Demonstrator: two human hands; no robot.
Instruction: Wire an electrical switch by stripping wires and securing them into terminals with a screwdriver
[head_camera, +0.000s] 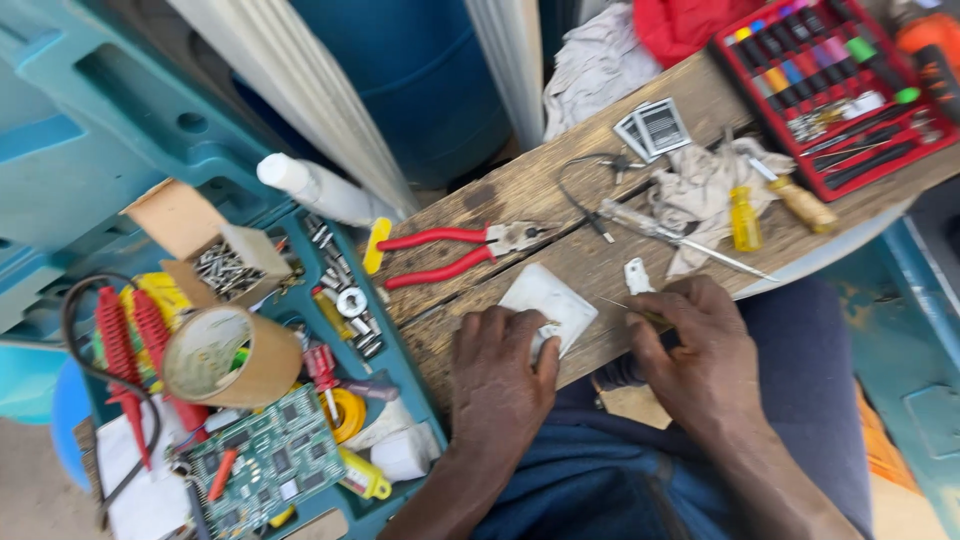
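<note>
In the head view, a white plate (548, 300), square and flat, is held down on the wooden table (560, 200) by the left hand (500, 375); the fingers (545, 352) are curled over its near edge, so the grip is closed on the plate. A thin tool (628, 308) is pinched in the right hand (700, 350), its fine tip lying just beside the plate's right corner; the grip is narrow and closed around the shaft, though blur hides what kind of tool it is. A small white piece (636, 275) lies just beyond the right hand.

Farther up the table, red pliers (450, 252) lie beside the plate, with a clear-handled screwdriver (680, 238) to their right, across a crumpled rag (715, 185). A small yellow bottle (744, 220) rests on the rag. Two small black-and-white cards (652, 128) lie near the table's far edge.

A red case (840, 85) of coloured bits stands open at the upper right. At the left, a teal tray (400, 350) holds a tape roll (230, 355), a green circuit board (265, 465), a cardboard box (215, 255) of screws and red probes (125, 350). A white tube (320, 190) leans at the tray's far edge.
</note>
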